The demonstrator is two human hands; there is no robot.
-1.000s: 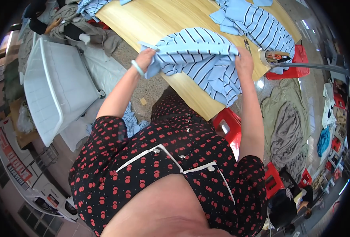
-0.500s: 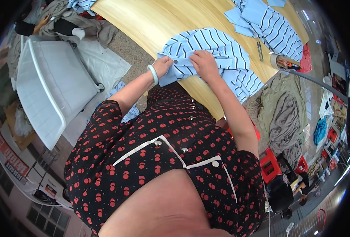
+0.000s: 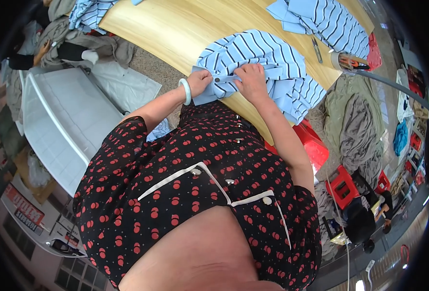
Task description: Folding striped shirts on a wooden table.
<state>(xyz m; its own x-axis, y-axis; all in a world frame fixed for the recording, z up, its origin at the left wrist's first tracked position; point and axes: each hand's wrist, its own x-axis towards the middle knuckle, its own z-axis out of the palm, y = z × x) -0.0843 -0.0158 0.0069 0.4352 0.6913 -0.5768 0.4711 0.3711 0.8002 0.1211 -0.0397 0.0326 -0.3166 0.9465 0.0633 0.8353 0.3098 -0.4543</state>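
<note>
A light blue shirt with dark stripes (image 3: 258,44) lies bunched at the near edge of the wooden table. My left hand (image 3: 198,84) is closed, pinching the plain blue band of the shirt at its left end. A dark round button (image 3: 217,79) shows on that band, between my two hands. Farther right along the band, my right hand (image 3: 252,84) has its fingers curled over the cloth, gripping a fold; its fingertips are partly hidden in the fabric.
Another striped shirt (image 3: 338,30) lies at the table's (image 3: 175,29) far right, near small thread snips (image 3: 317,50) and a holder with tools (image 3: 349,62). A white wheeled bin (image 3: 62,114) stands on the left. Red stools (image 3: 343,186) and heaped grey cloth (image 3: 360,131) are on the right.
My view has shifted slightly. Both hands keep hold of the shirt; the band by my right hand has gone from lying flat to being folded and bunched under the fingers.
</note>
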